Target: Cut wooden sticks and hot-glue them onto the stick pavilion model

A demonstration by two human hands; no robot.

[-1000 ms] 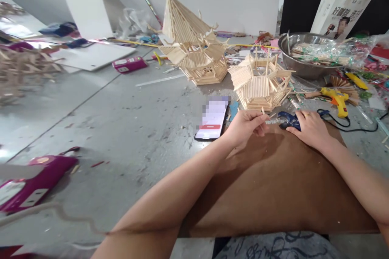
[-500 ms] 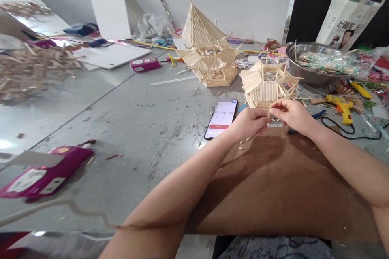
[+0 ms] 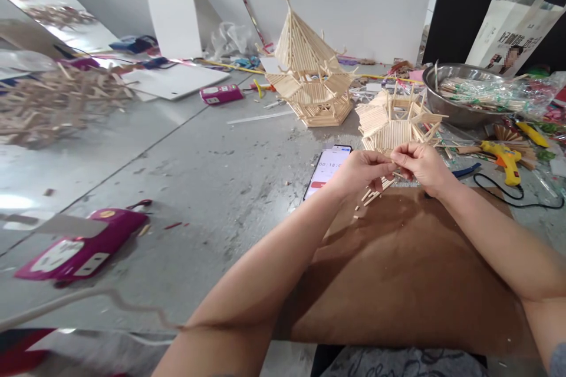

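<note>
My left hand and my right hand meet fingertip to fingertip above the far edge of a brown board. Both are closed in a pinch; what lies between the fingers is too small to make out. Just behind them stands a low stick structure with an open top. A taller stick tower with a pointed roof is farther back on the left. Several short sticks lie under my left hand. A phone showing a timer is partly covered by my left hand.
At the right are a metal bowl of wrapped sticks, a yellow glue gun with a black cord and a white bag. Magenta power strips and a wood scrap pile are at the left.
The view has shifted, so the surroundings appear farther right. My hands stay together in a pinch and have lifted slightly, and more short sticks show beneath my left hand.
</note>
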